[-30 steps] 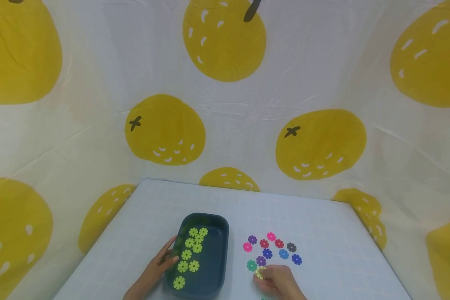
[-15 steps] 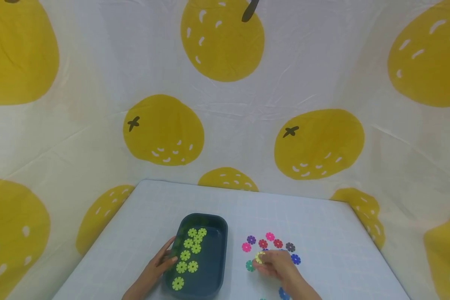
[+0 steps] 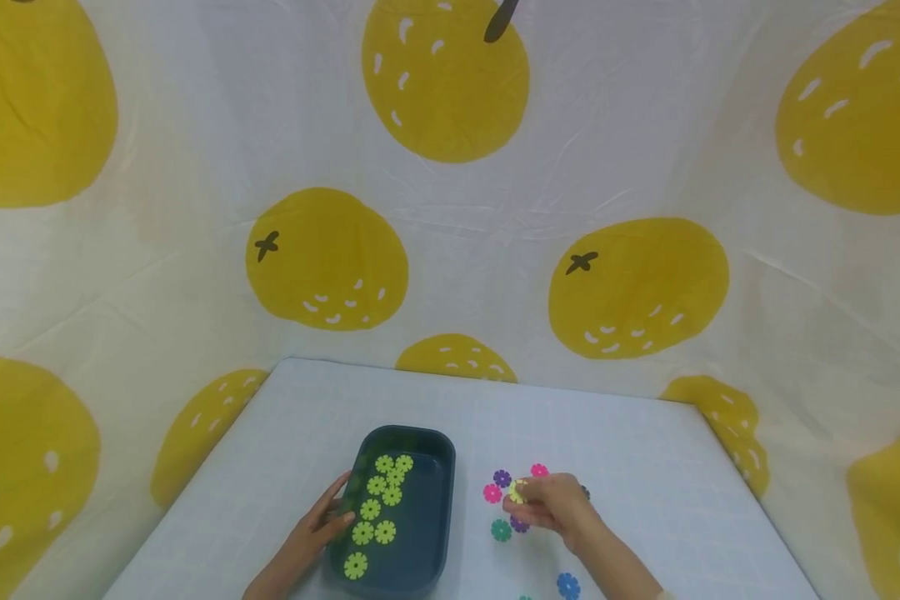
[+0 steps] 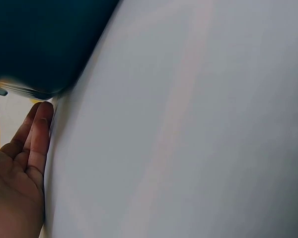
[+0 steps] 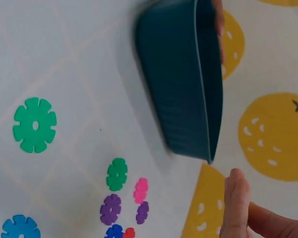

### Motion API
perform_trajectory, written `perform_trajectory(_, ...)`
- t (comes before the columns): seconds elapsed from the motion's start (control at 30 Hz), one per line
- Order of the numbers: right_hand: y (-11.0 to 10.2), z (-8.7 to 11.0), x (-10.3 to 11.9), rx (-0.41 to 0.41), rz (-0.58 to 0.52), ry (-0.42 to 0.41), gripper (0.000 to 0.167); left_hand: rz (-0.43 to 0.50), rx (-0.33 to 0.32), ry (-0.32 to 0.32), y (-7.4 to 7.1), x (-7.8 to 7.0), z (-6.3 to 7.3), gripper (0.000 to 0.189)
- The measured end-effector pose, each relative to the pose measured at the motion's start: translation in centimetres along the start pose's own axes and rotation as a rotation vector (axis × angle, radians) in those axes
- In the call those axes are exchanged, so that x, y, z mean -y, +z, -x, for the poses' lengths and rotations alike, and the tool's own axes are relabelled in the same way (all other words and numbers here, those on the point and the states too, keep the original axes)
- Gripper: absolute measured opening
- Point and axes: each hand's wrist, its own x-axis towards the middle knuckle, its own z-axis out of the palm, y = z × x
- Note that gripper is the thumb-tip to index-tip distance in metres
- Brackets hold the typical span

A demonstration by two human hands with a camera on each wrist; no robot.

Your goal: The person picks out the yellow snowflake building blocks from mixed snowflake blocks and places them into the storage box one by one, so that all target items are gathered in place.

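A dark blue-green tray stands on the table, with several yellow-green notched plastic discs lying mostly along its left side. My left hand rests against the tray's left side, thumb at the rim; the left wrist view shows its extended fingers by the outer wall. To the right of the tray, my right hand pinches one yellow-green notched disc between thumb and fingers, raised over the table. That disc cannot be made out in the right wrist view, where thumb and fingertips appear.
Loose notched discs lie right of the tray: a pink disc, a green disc, a blue disc and several others, some hidden under my right hand. A fruit-patterned cloth hangs behind the white table.
My right hand has lifted with its yellow-green disc and moved farther from me, over the other loose discs. The left hand and the tray stay in place.
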Motion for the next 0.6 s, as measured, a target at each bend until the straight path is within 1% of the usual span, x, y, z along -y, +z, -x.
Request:
perform_trajectory(0.23, 0.3, 0.1, 1.2, 0.004, 0.023, -0.042, 0.038, -0.003, -0.004, 0.009, 0.0, 0.1, -0.1, 0.076)
perform_trajectory(0.43, 1.0, 0.1, 2.3, 0.0, 0.021, -0.019, 0.043, -0.01, -0.014, 0.025, 0.0, 0.3, -0.2, 0.076)
perform_trajectory(0.6, 1.6, 0.2, 2.8, 0.037, 0.004, -0.028, 0.042, -0.004, -0.015, 0.03, 0.1, 0.3, -0.2, 0.076)
